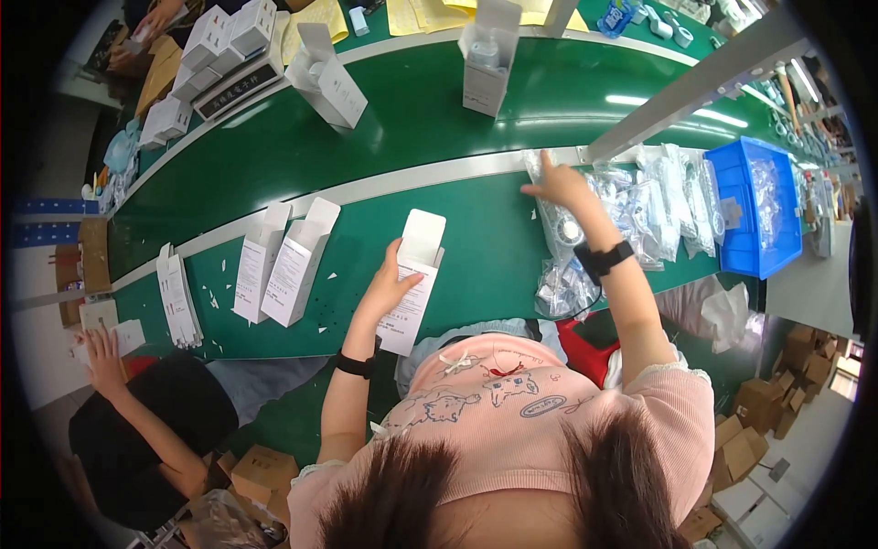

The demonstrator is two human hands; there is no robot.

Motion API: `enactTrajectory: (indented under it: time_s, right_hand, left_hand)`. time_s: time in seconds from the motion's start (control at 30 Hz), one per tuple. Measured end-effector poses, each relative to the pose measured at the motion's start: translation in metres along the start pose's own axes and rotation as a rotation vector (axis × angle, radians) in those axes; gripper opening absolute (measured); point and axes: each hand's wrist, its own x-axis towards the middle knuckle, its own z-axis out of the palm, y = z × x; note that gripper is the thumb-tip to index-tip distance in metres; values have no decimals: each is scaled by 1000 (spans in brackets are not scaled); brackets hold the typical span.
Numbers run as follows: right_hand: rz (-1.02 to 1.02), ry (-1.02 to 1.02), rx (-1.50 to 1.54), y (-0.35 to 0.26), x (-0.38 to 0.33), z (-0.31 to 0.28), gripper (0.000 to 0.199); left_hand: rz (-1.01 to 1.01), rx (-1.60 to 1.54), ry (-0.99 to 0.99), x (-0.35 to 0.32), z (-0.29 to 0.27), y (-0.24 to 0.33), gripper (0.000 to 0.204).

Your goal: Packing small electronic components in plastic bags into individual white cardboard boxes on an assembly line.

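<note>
My left hand (388, 289) is wrapped round an upright white carton (406, 322) with printed sides and its top flap raised, at the near edge of the green bench. Off to the right, my right hand (562, 186) is stretched out with thumb and forefinger apart. It hovers over or touches the upper end of a clear plastic bag (560, 224); contact is hard to tell. Beside it lies a pile of clear bags (640, 197) with whitish parts inside. Two more open white cartons (297, 270) stand to the left of my left hand.
Flattened cartons (177, 297) lie at the left. A blue bin (766, 215) stands right of the bags, near a slanting metal post (686, 87). Filled cartons (487, 73) stand on the green conveyor belt (412, 101). A co-worker's hand (105, 366) holds a white piece at far left.
</note>
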Motion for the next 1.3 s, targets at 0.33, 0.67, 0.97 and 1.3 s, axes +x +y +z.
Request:
enactTrajectory:
  time_s: [0.33,0.67,0.97,1.3]
  right_hand:
    - [-401,511,702,41,7,32,75]
    - [-301,896,1497,-90,-98,-56,59]
    - [-767,798,559,-65,-130,-37,40]
    - [-178,188,214,108,-42,9,18]
  left_hand:
    - [471,-40,329,17,-1,113,85]
    - [531,-229,523,22,50,105,76]
    - [580,-302,708,17,49,92,75]
    - [685,-280,598,14,63,64,79]
